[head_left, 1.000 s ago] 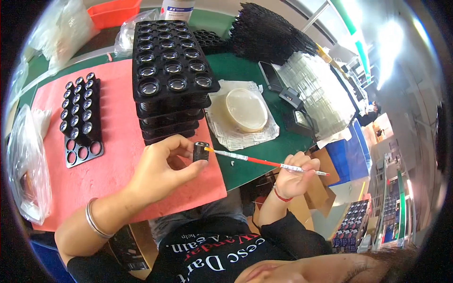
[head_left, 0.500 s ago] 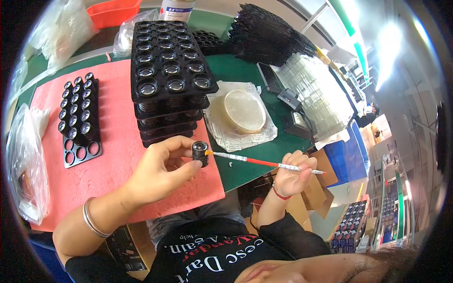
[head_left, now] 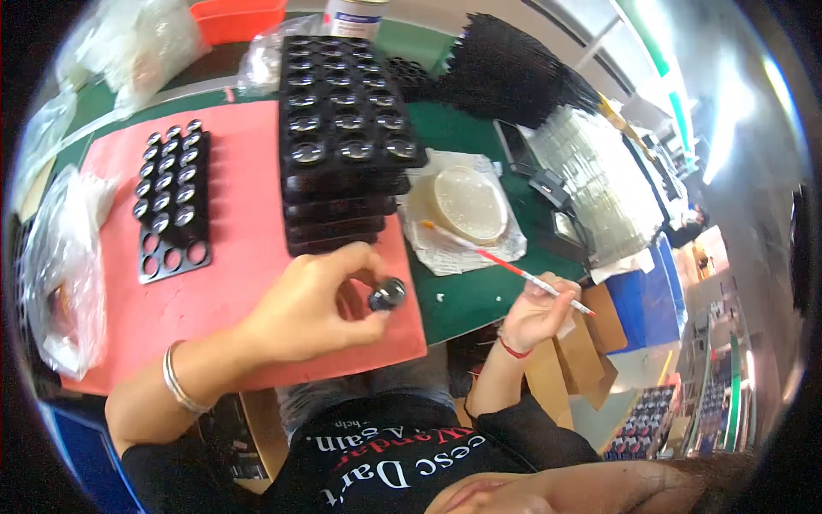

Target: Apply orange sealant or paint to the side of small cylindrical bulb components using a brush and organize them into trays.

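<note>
My left hand (head_left: 295, 308) pinches a small black cylindrical lens (head_left: 388, 294) between thumb and fingers, above the front right part of the pink foam mat (head_left: 240, 171). In my right hand (head_left: 538, 319) is a thin red and white paintbrush (head_left: 499, 261). Its orange bristle tip points up and left, apart from the lens, beside a round shallow dish (head_left: 470, 204) on white paper. Behind my left hand stands a tall stack of black trays (head_left: 295, 186) filled with lenses. Further left, a black perforated rack (head_left: 174, 259) carries several similar lenses, with bare holes in its near end.
Clear plastic bags (head_left: 68, 283) lie at the left edge and far left. A red bin (head_left: 240, 19) and a white can (head_left: 354, 19) stand at the back. Right of the dish are a phone (head_left: 514, 146), small black devices (head_left: 550, 187) and stacked translucent trays (head_left: 599, 188). Cardboard boxes (head_left: 582, 343) sit below.
The brush tip has come away from the lens and moved up and right toward the dish. My left hand has tilted the lens. The view has shifted, so the bench appears further right.
</note>
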The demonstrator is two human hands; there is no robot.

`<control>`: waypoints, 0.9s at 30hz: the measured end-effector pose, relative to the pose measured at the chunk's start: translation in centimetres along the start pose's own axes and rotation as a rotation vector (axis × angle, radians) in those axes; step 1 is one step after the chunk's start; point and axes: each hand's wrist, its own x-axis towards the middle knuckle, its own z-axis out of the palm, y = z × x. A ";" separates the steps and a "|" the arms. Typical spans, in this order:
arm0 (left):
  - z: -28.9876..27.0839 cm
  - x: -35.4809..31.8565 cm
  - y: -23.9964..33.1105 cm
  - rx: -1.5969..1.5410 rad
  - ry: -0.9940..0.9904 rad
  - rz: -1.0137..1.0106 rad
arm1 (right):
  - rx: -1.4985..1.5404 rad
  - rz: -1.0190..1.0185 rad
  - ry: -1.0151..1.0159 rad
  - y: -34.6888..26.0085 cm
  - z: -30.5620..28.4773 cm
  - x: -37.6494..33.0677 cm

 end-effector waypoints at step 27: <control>-15.1 -8.8 -2.0 0.966 0.573 -0.451 | -0.110 0.015 -0.016 -0.4 -0.2 0.1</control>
